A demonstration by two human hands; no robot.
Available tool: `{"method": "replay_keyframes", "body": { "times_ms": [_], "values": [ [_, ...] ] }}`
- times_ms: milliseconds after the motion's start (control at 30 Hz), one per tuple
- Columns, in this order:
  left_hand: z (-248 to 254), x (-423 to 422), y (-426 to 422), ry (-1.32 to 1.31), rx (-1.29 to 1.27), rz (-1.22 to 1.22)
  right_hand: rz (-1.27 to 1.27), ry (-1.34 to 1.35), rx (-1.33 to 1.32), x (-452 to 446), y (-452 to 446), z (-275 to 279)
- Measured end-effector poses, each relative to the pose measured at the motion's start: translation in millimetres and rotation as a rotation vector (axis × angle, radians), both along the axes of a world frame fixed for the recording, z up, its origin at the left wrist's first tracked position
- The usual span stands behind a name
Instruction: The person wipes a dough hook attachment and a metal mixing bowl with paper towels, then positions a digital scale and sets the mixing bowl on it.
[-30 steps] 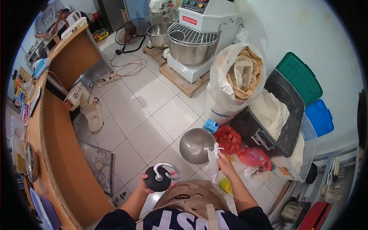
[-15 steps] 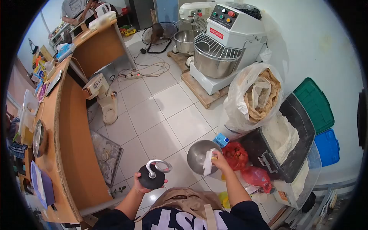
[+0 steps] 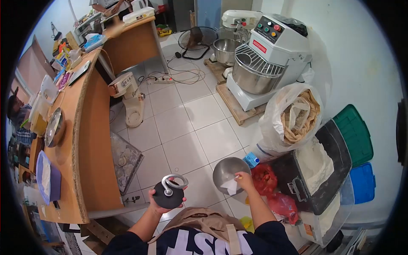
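Note:
My left hand [image 3: 154,205] is closed round the edge of a dough hook [image 3: 168,192] with a round black disc at its base. The curved metal hook points up from the disc. Over the near right side of a steel bowl [image 3: 221,168], my right hand [image 3: 244,181] pinches a thin white piece [image 3: 230,187]. It looks like paper or cloth, but I cannot make out which. The bowl stands by a blue and white carton [image 3: 251,160] and a red plastic bag [image 3: 264,178].
Right of the bowl, a black tub [image 3: 337,140] holds flour, with a plastic-lined sack [image 3: 272,123] behind it. A dough mixer [image 3: 272,55] stands at the back. A curved wooden counter [image 3: 95,140] runs along the left. Cables [image 3: 187,73] lie on the tiles.
The view has shifted, so the surroundings appear farther right and lower. My right hand has turned the white piece, which looks shorter and folded now. My left hand still holds the dough hook.

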State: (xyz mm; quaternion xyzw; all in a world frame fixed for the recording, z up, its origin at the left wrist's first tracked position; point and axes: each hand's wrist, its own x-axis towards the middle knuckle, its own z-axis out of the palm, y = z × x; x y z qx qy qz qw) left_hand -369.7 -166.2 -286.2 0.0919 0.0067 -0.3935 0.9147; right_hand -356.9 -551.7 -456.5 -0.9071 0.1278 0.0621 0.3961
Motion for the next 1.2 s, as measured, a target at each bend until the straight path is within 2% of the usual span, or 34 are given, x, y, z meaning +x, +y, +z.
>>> {"method": "replay_keyframes", "body": {
  "times_ms": [133,267,300,333,367,400,467,600,667,700,800,900,967,1067,1167,1200],
  "values": [
    [34,-3,23,-0.099,0.035,0.137,0.053,-0.012,-0.066,0,3,-5],
    [120,-13,54,-0.307,0.247,0.495,0.094,-0.040,-0.144,6,4,-5],
    [144,-18,63,-0.353,0.300,0.639,0.115,-0.124,-0.069,5,2,-10],
    [164,-23,72,-0.403,0.307,0.739,0.072,-0.045,-0.119,8,8,-6],
    [179,-30,87,-0.489,0.320,0.837,0.122,-0.051,-0.227,14,-1,-37],
    [193,-41,102,-0.574,0.335,0.923,0.133,-0.213,-0.289,13,-3,-49],
    [224,-63,121,-0.592,0.377,1.200,0.147,0.020,-0.268,16,-9,-48],
    [240,-96,174,-0.553,0.543,1.529,0.237,0.068,-0.288,14,-7,-47],
    [229,-113,199,-0.369,0.592,1.607,0.242,0.036,-0.334,17,-9,-56],
    [224,-121,210,-0.272,0.616,1.640,0.227,0.094,-0.366,19,-9,-52],
    [212,-138,226,-0.151,0.887,1.619,0.214,0.053,-0.411,16,-3,-42],
    [205,-137,232,-0.081,1.185,1.659,0.237,0.051,-0.397,18,7,-27],
    [205,-136,232,-0.068,1.351,1.663,0.239,0.010,-0.424,22,5,-39],
    [218,-135,228,0.108,1.839,1.510,0.263,-0.004,-0.403,21,14,-23],
    [187,-139,262,-0.100,2.341,1.353,0.224,0.022,-0.386,20,14,-17],
    [185,-139,262,-0.095,2.428,1.336,0.193,0.033,-0.383,19,13,-19]
  ]
}}
